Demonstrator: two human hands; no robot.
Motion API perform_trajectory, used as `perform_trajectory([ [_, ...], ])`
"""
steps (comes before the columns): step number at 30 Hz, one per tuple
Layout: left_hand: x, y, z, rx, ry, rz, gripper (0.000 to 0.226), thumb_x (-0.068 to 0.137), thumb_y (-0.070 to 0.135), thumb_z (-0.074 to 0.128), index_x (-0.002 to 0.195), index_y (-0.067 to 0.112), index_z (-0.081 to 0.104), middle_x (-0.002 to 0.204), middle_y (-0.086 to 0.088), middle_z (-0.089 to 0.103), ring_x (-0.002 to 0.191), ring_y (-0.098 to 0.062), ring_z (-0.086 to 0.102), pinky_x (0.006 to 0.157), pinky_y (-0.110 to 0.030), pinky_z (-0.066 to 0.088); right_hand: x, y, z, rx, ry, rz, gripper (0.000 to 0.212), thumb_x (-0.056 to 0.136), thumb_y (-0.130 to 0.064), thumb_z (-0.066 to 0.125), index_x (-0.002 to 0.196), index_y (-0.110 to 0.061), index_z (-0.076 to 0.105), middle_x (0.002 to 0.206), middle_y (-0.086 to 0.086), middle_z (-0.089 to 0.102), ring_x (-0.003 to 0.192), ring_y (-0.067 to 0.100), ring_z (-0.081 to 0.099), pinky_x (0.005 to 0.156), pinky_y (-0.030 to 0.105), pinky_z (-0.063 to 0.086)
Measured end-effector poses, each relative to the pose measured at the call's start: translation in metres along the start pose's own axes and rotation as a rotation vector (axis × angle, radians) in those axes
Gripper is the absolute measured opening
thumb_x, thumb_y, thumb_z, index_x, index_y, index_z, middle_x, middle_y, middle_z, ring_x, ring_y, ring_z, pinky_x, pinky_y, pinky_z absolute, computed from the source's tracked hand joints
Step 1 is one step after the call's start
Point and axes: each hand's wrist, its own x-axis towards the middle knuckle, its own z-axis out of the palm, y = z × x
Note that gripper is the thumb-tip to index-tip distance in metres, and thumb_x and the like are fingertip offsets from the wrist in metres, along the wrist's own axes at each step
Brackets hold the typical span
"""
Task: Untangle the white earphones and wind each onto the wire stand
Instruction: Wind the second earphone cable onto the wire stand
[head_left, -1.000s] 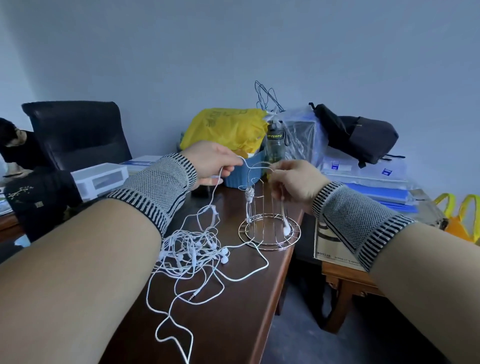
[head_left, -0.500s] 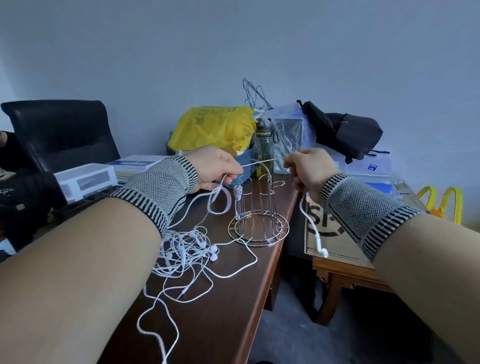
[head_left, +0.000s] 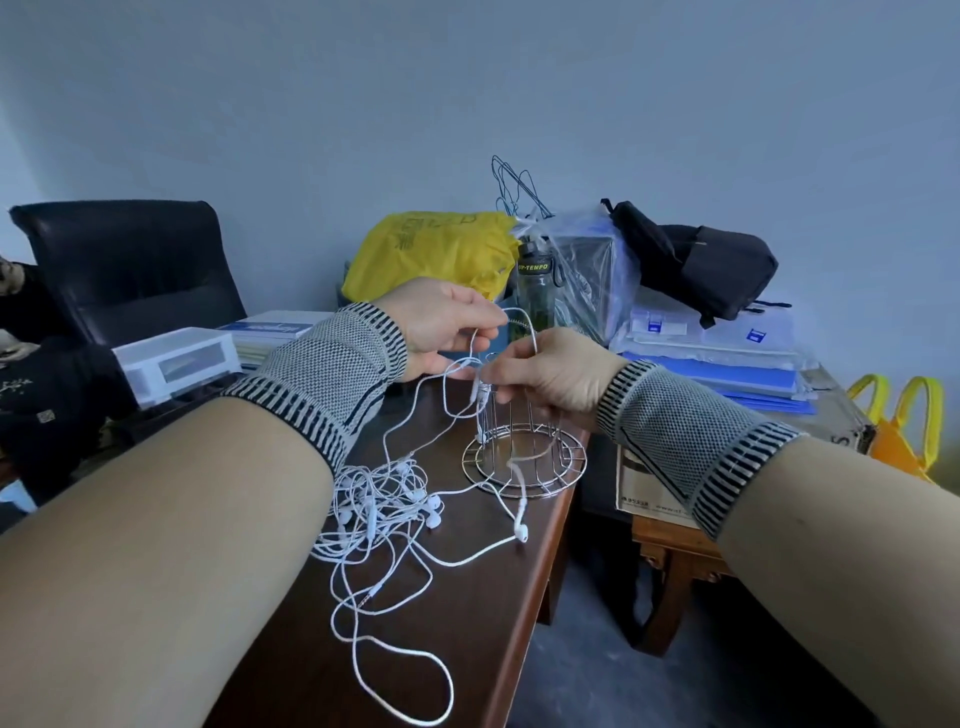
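A tangle of white earphones (head_left: 387, 506) lies on the dark wooden desk (head_left: 467, 613), with loose cable loops trailing toward the front. The wire stand (head_left: 524, 460), a small metal cage on a ring base, stands near the desk's right edge. My left hand (head_left: 447, 325) pinches a white cable just left of the stand's top. My right hand (head_left: 545, 371) grips the same cable at the top of the stand. One earbud (head_left: 521, 530) hangs down past the stand's base.
Behind the stand are a yellow bag (head_left: 431, 249), a green bottle (head_left: 535, 296), a clear plastic bag, a black backpack (head_left: 691, 260) and stacked blue folders (head_left: 727, 379). A white box (head_left: 176, 361) and black chair (head_left: 124, 260) sit at left. Right of the desk is a gap and lower table.
My right hand came back left from beside the stand to its top, bringing the cable with it. The dangling earbud swung from right of the desk to the front of the stand's base.
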Motion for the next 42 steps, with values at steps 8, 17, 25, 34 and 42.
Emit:
perform_trajectory([
  [8,0.001,-0.006,-0.008,0.005,-0.001,-0.017,0.005,0.091,0.018,0.067,0.092,0.014,0.067,0.081,0.0,0.069,0.078,-0.012,0.066,0.063,-0.032,0.055,0.01,-0.004,-0.004,0.201,0.154,-0.018,0.019,0.089,-0.009,0.063,0.071,-0.011,0.058,0.063,0.007,0.06,0.035,0.011,0.035,0.045,0.023,0.032],
  [17,-0.001,-0.02,-0.018,0.188,-0.055,-0.043,0.013,0.091,0.023,0.067,0.101,0.016,0.068,0.098,-0.001,0.071,0.09,-0.012,0.068,0.078,-0.031,0.052,0.017,-0.006,-0.015,0.342,0.228,-0.007,0.021,0.087,-0.006,0.065,0.068,-0.008,0.055,0.058,0.006,0.063,0.038,0.013,0.031,0.043,0.022,0.033],
  [25,0.006,-0.01,-0.017,0.098,0.141,0.128,0.01,0.091,0.017,0.067,0.081,0.015,0.066,0.068,0.004,0.067,0.056,-0.004,0.064,0.068,-0.026,0.054,0.014,-0.006,-0.014,0.325,0.181,0.021,0.012,0.086,-0.006,0.063,0.075,-0.006,0.057,0.055,0.008,0.061,0.045,0.016,0.028,0.04,0.02,0.029],
  [34,0.006,0.002,-0.009,0.156,0.157,0.202,0.012,0.087,0.021,0.071,0.076,0.017,0.068,0.063,0.005,0.052,0.048,-0.004,0.044,0.039,-0.016,0.031,0.007,-0.019,-0.014,0.267,0.168,0.011,0.016,0.091,-0.014,0.061,0.076,-0.007,0.062,0.056,0.007,0.058,0.045,0.016,0.031,0.045,0.024,0.029],
  [42,0.007,0.006,-0.001,0.164,0.034,0.144,0.012,0.086,0.019,0.072,0.075,0.016,0.068,0.054,0.007,0.043,0.044,-0.003,0.035,0.043,-0.018,0.027,0.003,-0.017,-0.022,0.229,0.161,-0.017,0.009,0.089,-0.012,0.064,0.081,-0.008,0.061,0.052,0.003,0.057,0.041,0.013,0.03,0.039,0.02,0.03],
])
